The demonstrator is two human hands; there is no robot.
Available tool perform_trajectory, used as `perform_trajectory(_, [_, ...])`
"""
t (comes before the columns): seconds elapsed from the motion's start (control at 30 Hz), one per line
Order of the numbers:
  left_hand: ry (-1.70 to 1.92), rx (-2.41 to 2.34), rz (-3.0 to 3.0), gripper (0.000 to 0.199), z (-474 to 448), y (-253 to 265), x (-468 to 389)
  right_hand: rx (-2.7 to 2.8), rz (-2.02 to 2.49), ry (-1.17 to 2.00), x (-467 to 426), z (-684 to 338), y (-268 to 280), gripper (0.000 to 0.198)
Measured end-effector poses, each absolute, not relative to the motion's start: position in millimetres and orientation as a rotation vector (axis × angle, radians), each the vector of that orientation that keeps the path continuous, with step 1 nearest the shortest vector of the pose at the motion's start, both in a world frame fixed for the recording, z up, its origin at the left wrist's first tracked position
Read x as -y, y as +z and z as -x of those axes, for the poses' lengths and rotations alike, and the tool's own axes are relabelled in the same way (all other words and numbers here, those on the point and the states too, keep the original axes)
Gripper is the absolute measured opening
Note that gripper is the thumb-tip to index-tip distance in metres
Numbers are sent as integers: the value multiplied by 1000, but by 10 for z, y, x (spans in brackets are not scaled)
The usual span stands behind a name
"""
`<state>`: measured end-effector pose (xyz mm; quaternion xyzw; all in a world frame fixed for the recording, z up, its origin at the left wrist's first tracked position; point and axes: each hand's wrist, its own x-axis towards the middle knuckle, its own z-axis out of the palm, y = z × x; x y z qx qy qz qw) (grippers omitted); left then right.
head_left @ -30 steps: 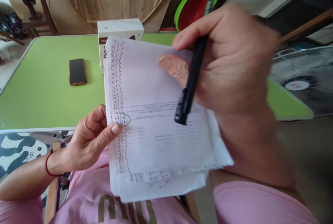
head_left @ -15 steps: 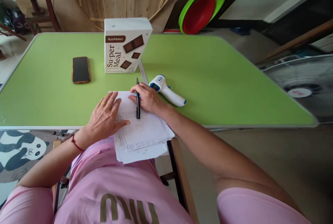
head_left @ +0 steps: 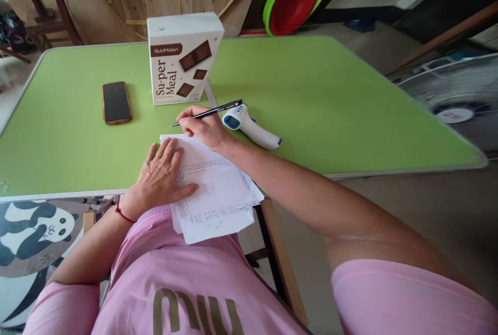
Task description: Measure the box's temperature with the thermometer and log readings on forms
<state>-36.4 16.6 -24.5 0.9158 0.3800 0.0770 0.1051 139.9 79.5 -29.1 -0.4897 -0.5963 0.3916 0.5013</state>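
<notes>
My right hand (head_left: pixel 204 128) holds a black pen (head_left: pixel 213 110), its tip pointing left, over the top end of a stack of written paper sheets (head_left: pixel 213 182). Flat on the left side of the sheets lies my left hand (head_left: pixel 161 171), fingers stretched out and thumb spread across the page. The stack hangs over the table's front edge towards my lap. Just beyond my right wrist rests a white and blue infrared thermometer (head_left: pixel 251 126) on its side.
On the green table (head_left: pixel 303 101) a white NutriMotion box (head_left: pixel 182 65) stands upright behind my hands. A phone (head_left: pixel 117 102) in a brown case lies to the left. A fan (head_left: pixel 455 107) stands off the right edge, and green and red basins (head_left: pixel 295 3) lean behind.
The pen has swung from upright to nearly level, tip to the left, and my right hand has shifted slightly left and up. My left hand stays on the sheets. The view has tilted a little.
</notes>
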Motion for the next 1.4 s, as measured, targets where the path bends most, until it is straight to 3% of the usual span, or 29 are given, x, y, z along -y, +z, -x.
perform_trajectory(0.57, [208, -1174, -2723, 87, 337, -238, -129, 1613, 1142, 473, -774, -1409, -601, 16])
perform_trajectory(1.4, [176, -1178, -2718, 85, 337, -225, -127, 1645, 1184, 457, -784, -1399, -610, 15])
